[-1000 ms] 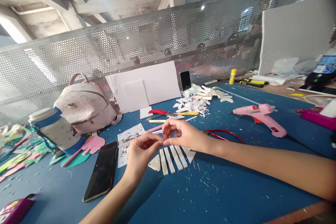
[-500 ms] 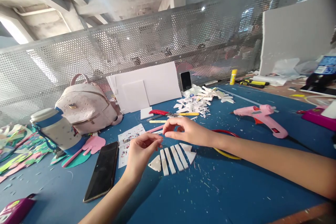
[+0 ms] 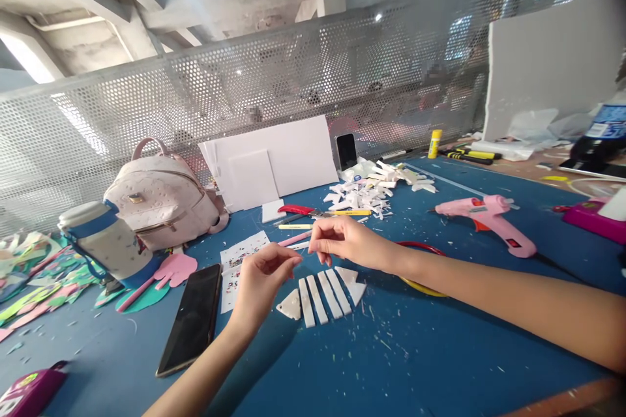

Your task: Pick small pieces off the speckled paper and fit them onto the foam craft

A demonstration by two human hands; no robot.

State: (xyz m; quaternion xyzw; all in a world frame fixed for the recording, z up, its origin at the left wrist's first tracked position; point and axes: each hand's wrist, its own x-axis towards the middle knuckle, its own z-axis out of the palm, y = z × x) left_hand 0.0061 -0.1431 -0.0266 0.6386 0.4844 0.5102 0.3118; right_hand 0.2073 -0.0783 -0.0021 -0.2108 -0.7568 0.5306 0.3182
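Note:
White foam pieces lie on the blue table in the outline of a fish skeleton: a pointed head piece [image 3: 289, 305] with a small hole, several narrow strips [image 3: 319, 300] side by side, and a notched tail piece [image 3: 353, 283]. Above the head end is my left hand [image 3: 264, 277], its thumb and fingertips pinched together. My right hand [image 3: 340, 241] hovers just behind the strips, also closed in a pinch, with its fingers pointing down. Anything between either set of fingertips is too small to make out. A small gap separates the hands.
A pink hot glue gun [image 3: 486, 215] lies to the right, and a black phone [image 3: 192, 319] to the left. Behind are red-handled pliers [image 3: 298, 209], white foam scraps [image 3: 369, 192] and a speckled paper [image 3: 235, 277]. A bottle [image 3: 107, 244] and backpack [image 3: 161, 199] stand back left.
My right hand has shifted slightly to the right, away from my left, and its fingers have drawn closer together. My left hand and the foam pieces are almost unmoved.

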